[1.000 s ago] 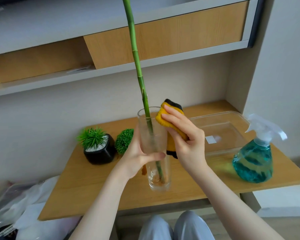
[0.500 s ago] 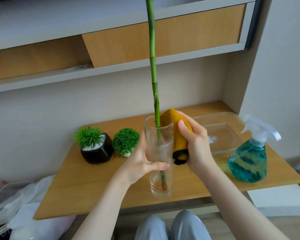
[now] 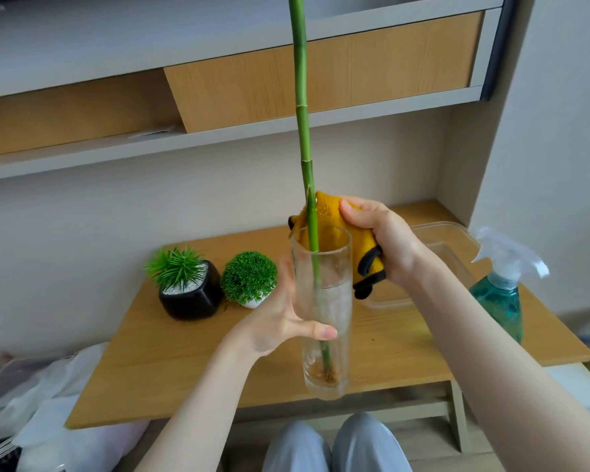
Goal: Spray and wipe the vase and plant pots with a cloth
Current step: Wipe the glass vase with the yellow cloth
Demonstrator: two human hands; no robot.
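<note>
You're mid-wipe on the glass vase, held off the wooden table near its front edge. Your left hand grips the vase's middle; your right hand clutches the yellow cloth against the rim's far side. The black plant pot and small white pot, toward the back-left, look unwiped, I judge.
</note>
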